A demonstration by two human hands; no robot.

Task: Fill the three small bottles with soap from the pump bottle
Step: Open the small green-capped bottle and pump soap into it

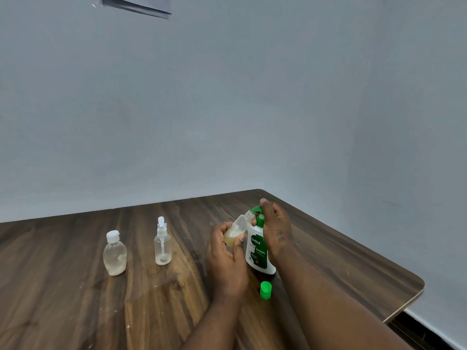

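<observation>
My left hand (pixel 226 256) grips a small clear bottle (pixel 238 227), uncapped and tilted so its mouth meets the spout of the white pump bottle (pixel 257 251) with a green pump head. Yellowish soap fills the small bottle's lower part. My right hand (pixel 274 228) lies over the pump head, fingers on top of it. A green cap (pixel 265 290) stands on the table in front of the pump bottle. Further left stand a clear spray bottle (pixel 162 245) and a clear flip-cap bottle (pixel 115 253), each with a little liquid at the bottom.
The dark wooden table (pixel 75 299) runs to a rounded right edge (pixel 419 286), with a grey wall close behind and to the right. A dark gap of floor (pixel 417 332) shows beyond the right corner.
</observation>
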